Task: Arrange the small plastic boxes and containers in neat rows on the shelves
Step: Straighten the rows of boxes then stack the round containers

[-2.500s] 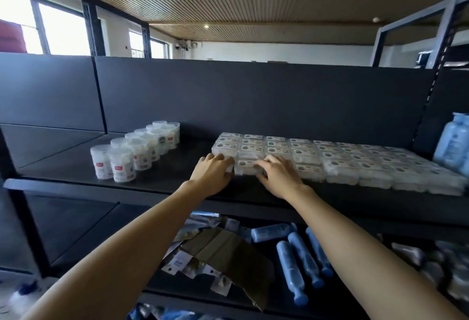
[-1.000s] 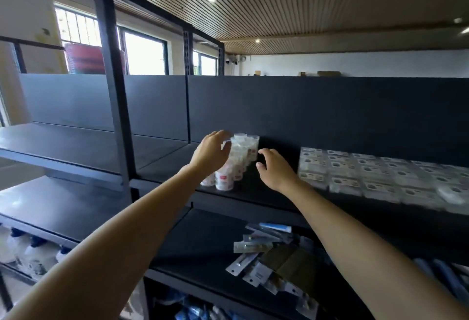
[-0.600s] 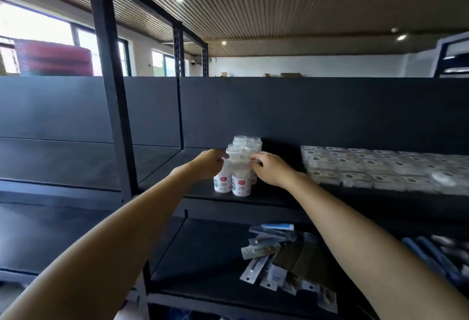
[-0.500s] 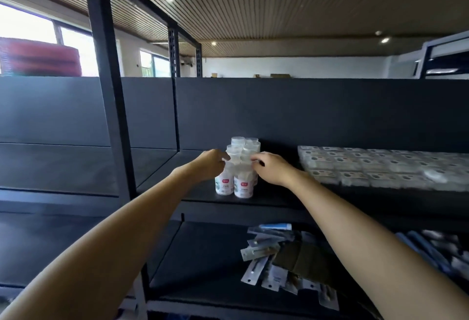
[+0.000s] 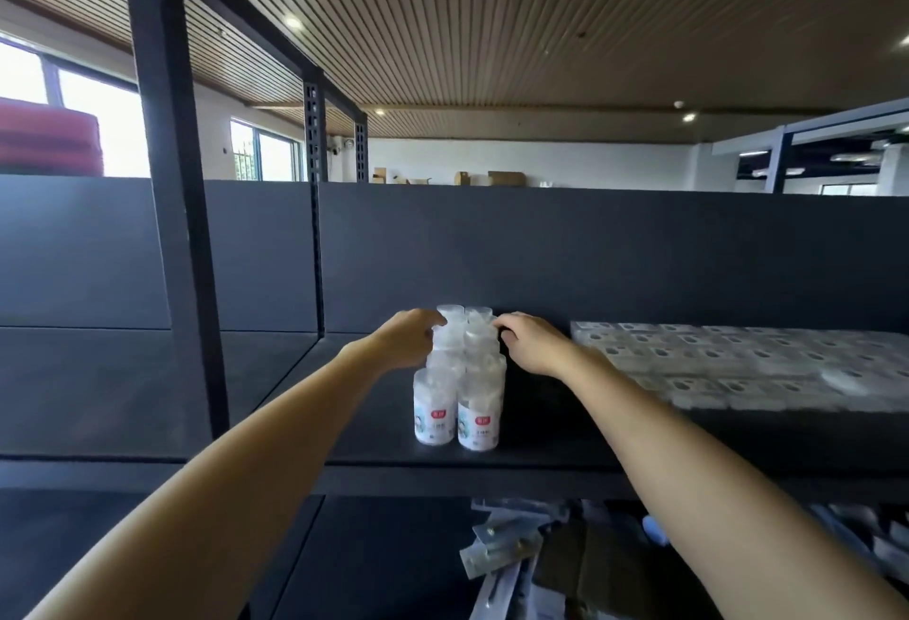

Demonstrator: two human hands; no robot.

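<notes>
Head view: left hand [image 5: 410,341] and right hand [image 5: 529,344] flanked the double row of small clear plastic jars [image 5: 460,381] on the black metal shelf [image 5: 565,459]. Fingers curled against the rear jars. Uneven squeeze could've toppled the tall, narrow jars.

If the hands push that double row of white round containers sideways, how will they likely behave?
The white containers stand upright and taller than wide, so a high push could tip them. The left hand and right hand flank the rows near the lids. They look like light plastic, likely sliding easily.
</notes>
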